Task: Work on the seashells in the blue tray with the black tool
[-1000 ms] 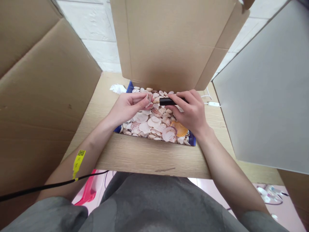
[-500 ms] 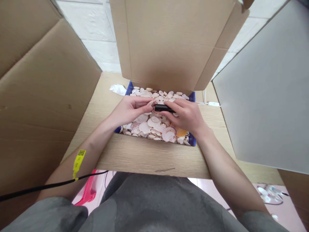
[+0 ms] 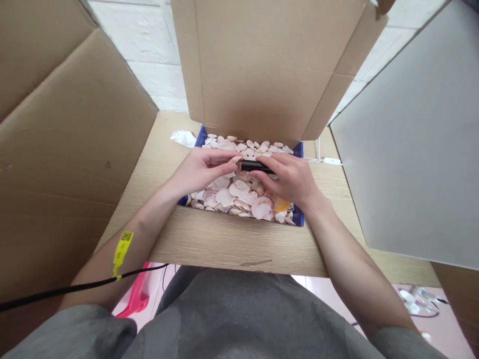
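My left hand (image 3: 207,170) pinches a small pale shell (image 3: 236,159) between thumb and fingers. Closed around a black cylindrical tool (image 3: 256,166) is my right hand (image 3: 290,174); the tool's left end faces the shell, almost meeting it. Whether they touch I cannot tell, and the tool's exact kind does not show. Both hands are over a blue-sided box (image 3: 298,217) full of seashells (image 3: 225,198), mostly white and pinkish. An orange scallop shell (image 3: 281,204) lies in it below my right hand.
The box stands on a wooden table (image 3: 235,244). Behind it rises a cardboard flap (image 3: 269,65). A cardboard wall (image 3: 67,129) closes the left side, a grey panel (image 3: 415,134) the right. Crumpled white tissue (image 3: 183,137) and a white cable switch (image 3: 331,161) lie beside the box. A black cable (image 3: 75,288) crosses my left forearm.
The shell in my left hand has turned a little and shows more of its surface. The black tool has shifted very slightly to the right.
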Motion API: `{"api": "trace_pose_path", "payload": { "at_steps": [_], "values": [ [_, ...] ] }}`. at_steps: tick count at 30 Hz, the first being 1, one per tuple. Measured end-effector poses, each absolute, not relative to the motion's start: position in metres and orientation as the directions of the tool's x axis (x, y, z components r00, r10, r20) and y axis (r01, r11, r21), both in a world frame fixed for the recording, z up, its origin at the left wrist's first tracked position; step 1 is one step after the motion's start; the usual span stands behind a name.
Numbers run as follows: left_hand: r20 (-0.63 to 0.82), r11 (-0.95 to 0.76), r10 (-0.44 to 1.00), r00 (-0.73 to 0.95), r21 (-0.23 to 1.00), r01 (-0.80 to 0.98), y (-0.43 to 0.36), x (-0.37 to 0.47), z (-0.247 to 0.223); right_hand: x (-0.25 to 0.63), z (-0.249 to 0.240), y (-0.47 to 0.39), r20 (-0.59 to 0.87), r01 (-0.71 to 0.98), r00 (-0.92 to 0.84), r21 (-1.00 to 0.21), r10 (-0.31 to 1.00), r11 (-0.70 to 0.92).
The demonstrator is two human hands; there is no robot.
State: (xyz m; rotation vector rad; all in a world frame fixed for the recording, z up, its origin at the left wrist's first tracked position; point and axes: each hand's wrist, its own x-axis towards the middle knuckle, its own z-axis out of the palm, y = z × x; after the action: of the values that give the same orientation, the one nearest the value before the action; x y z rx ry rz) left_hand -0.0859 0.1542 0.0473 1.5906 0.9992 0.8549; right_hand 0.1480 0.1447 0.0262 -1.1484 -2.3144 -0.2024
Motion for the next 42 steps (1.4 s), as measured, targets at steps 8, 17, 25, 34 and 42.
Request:
{"api": "trace_pose_path", "payload": {
  "at_steps": [8,17,25,34,42],
  "values": [
    [0.027,-0.097,0.916,0.399,0.983,0.156,0.1548,-0.0868,0.0467,0.1478,0.027,0.1443,0.557,0.772,-0.49,-0.081,0.67,0.631],
    [0.047,-0.106,0.914,0.403,0.986,0.125,0.1565,-0.0875,0.0435,0.148,0.026,0.1445,0.548,0.773,-0.48,-0.104,0.685,0.626],
    [0.079,-0.156,0.923,0.377,0.971,0.18,0.158,-0.0884,0.0422,0.1484,0.0258,0.1443,0.535,0.775,-0.472,-0.127,0.7,0.619],
    [0.108,-0.196,0.92,0.376,0.959,0.203,0.159,-0.0892,0.0439,0.15,0.0243,0.146,0.561,0.766,-0.459,-0.143,0.689,0.626],
    [0.12,-0.205,0.93,0.346,0.954,0.219,0.1585,-0.0883,0.0449,0.1522,0.0244,0.1515,0.625,0.749,-0.408,-0.188,0.665,0.636]
  ]
}}
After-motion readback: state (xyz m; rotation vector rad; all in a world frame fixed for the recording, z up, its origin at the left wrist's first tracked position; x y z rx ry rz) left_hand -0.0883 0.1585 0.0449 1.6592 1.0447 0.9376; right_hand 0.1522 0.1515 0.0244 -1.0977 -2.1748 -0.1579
